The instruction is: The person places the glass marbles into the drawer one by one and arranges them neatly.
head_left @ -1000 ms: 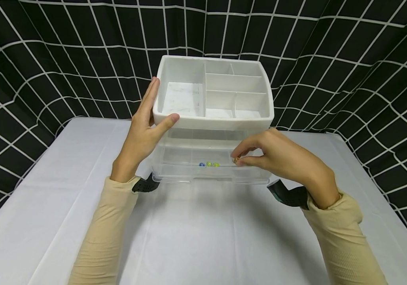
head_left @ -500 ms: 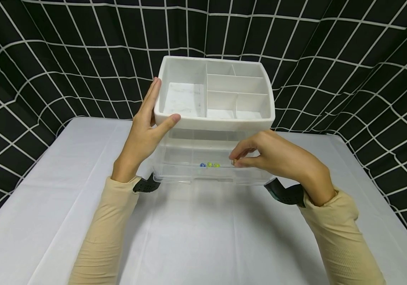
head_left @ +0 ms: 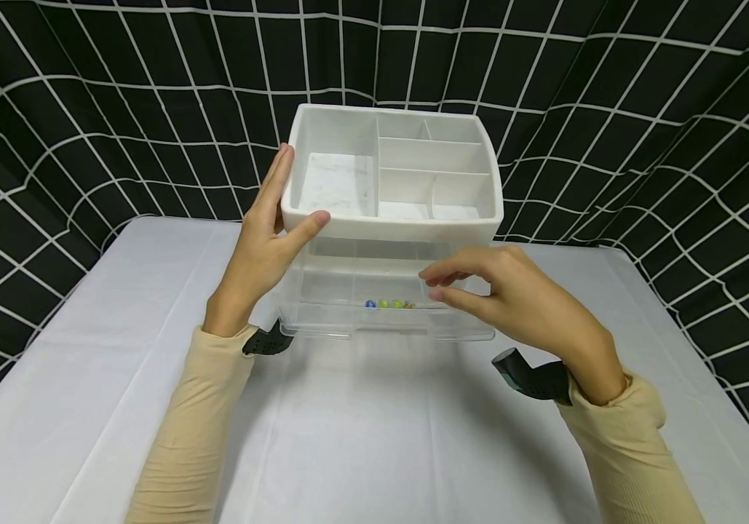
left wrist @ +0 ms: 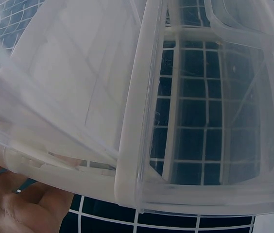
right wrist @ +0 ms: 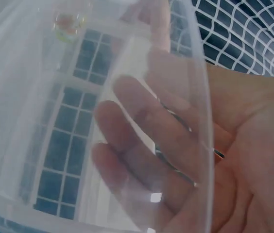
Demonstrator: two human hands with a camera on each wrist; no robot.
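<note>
A white desktop organizer (head_left: 400, 229) with a compartmented top has its clear drawer (head_left: 322, 320) pulled out toward me. My left hand (head_left: 259, 244) rests against its left side, fingers straight along the wall and thumb on the front rim. Along the drawer's front lie a blue marble (head_left: 370, 304), two yellow-green marbles (head_left: 383, 303) and an amber marble (head_left: 409, 306). My right hand (head_left: 512, 295) hovers over the drawer's right side, thumb and index finger apart with nothing between them. In the right wrist view the loosely bent fingers (right wrist: 127, 131) show through the clear plastic.
White cloth (head_left: 361, 437) covers the table under the organizer. A black curtain with a white grid (head_left: 217, 65) hangs behind and at both sides. Dark wrist-camera mounts (head_left: 534, 372) stick out beneath both wrists.
My right hand has let go of the amber marble, which now lies beside the yellow-green ones. Its thumb and index finger have spread apart. The left hand has stayed in place.
</note>
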